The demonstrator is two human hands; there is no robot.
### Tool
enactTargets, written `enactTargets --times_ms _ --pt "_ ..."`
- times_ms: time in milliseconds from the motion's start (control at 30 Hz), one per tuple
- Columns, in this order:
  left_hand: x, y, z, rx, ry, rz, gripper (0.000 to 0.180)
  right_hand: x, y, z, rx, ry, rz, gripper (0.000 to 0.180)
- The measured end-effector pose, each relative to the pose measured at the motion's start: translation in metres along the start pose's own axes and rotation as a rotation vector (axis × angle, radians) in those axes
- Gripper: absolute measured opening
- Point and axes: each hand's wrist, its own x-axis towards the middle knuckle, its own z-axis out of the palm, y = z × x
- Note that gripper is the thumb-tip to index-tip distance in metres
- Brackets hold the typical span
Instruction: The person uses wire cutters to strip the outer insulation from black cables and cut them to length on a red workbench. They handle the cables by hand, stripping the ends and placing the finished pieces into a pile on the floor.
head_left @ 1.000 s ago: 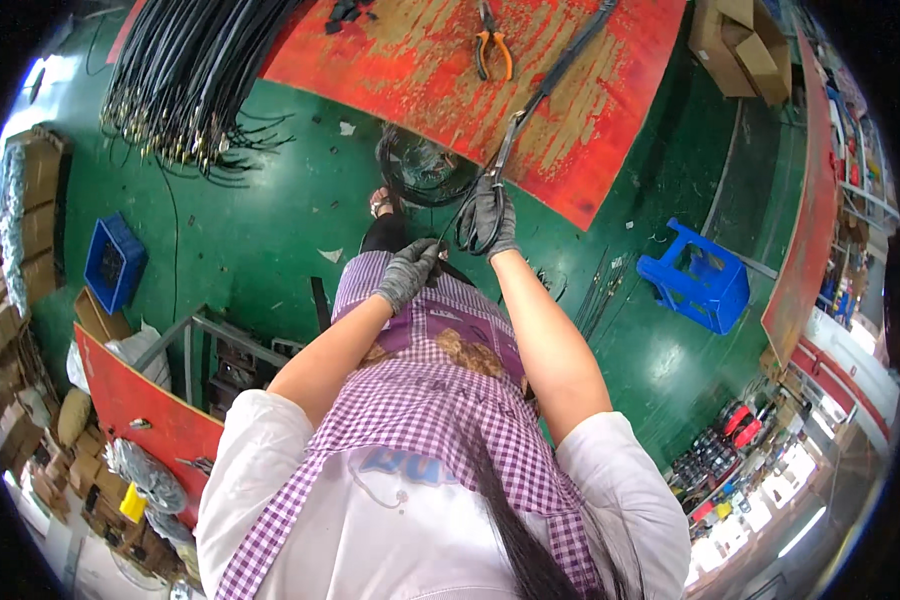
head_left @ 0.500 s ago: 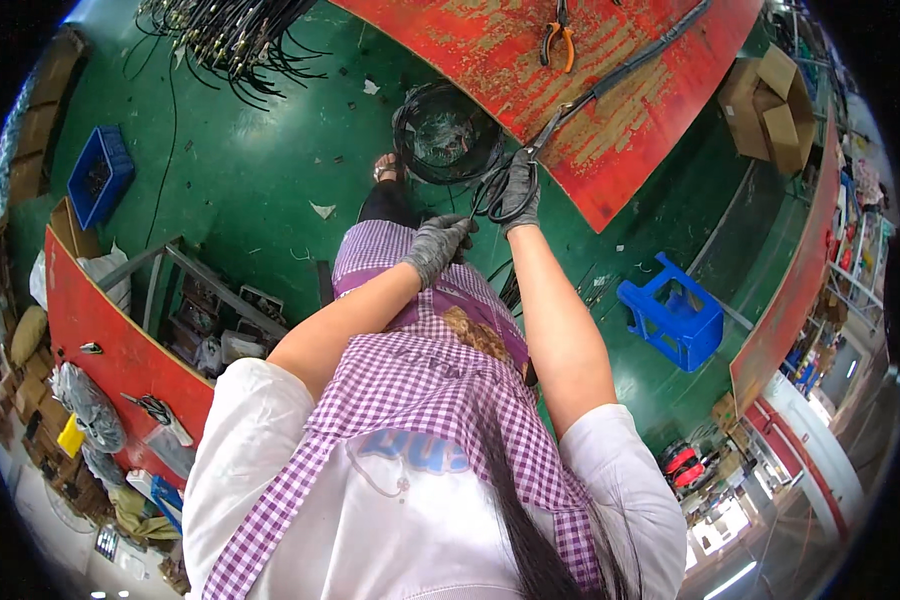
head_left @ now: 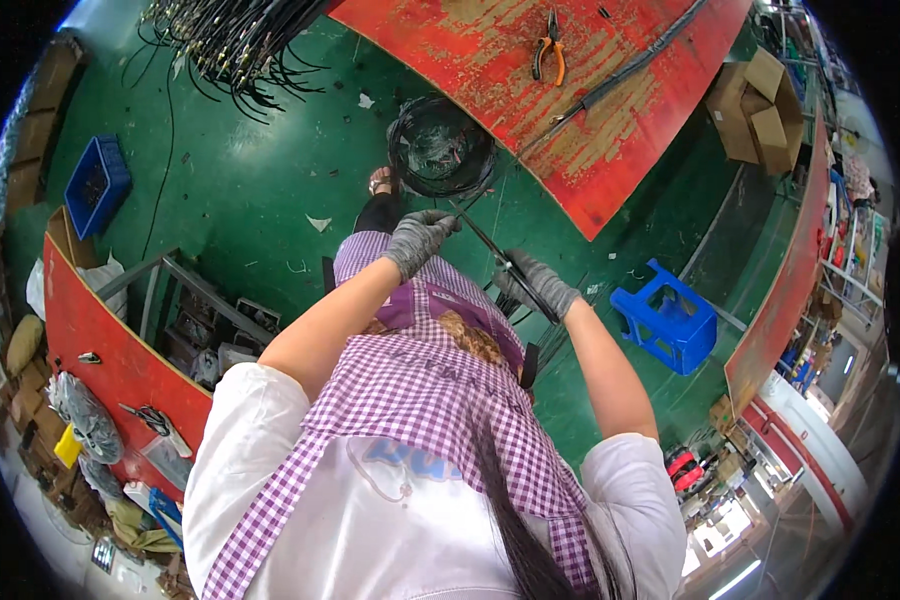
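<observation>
My right hand (head_left: 538, 287), in a grey glove, is closed around the scissors (head_left: 488, 241). Their blades slant up and left toward my other hand, and the fingers partly hide the handles. My left hand (head_left: 421, 241), gloved too, is closed above my lap, close to the scissor tips; whatever its fingertips may pinch is too small to make out. Beyond both hands, a long black cable bundle (head_left: 632, 69) lies across the worn red tabletop (head_left: 490, 70). Orange-and-black pliers (head_left: 549, 56) rest on that tabletop.
A round black bin (head_left: 398, 150) with scraps stands by my foot, beneath the table corner. To the right are a blue stool (head_left: 670, 318) and an open cardboard box (head_left: 755, 112). Leftward are a blue crate (head_left: 118, 178), hanging black cables (head_left: 238, 52) and another red tabletop (head_left: 120, 365).
The scissors have come away from the tabletop cable bundle, moving down with my right hand; their tips now point up-left. My left hand has shifted slightly left.
</observation>
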Motion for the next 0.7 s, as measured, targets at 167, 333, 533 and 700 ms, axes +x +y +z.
enactTargets --times_ms 167,333,533,700 --pt "-0.005 0.009 0.001 0.089 -0.009 -0.009 0.02 0.024 -0.012 0.0 -0.112 0.034 -0.117 0.024" --pt "-0.007 0.013 -0.004 -0.047 -0.02 -0.084 0.019 0.04 -0.015 0.001 0.141 -0.01 -0.082 0.028" --pt "0.005 -0.002 -0.021 -0.142 0.014 -0.033 0.02 0.036 -0.055 -0.011 -0.255 0.238 -0.086 0.032" --pt "0.005 0.002 -0.034 0.022 0.082 0.002 0.021 0.112 -0.101 -0.059 -0.121 0.702 -0.224 0.03"
